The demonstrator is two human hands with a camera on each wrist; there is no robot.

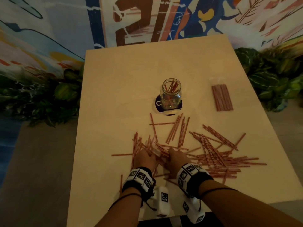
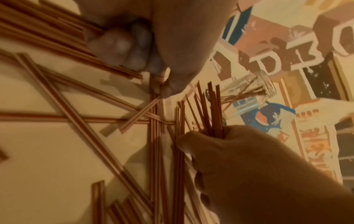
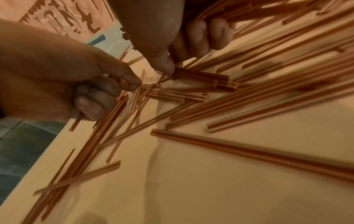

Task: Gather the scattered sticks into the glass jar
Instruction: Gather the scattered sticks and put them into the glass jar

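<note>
Thin reddish sticks lie scattered over the near half of the pale table. A glass jar with several sticks in it stands upright beyond them on a dark round coaster. My left hand and right hand are side by side in the pile. In the left wrist view my left hand has its fingers curled round several sticks, and my right hand grips a bunch pointing toward the jar. The right wrist view shows my right hand and my left hand both holding sticks.
A clear packet of neatly stacked sticks lies to the right of the jar. Leafy plants flank both sides of the table, and a painted wall stands behind it. The table's left edge is close to my left hand.
</note>
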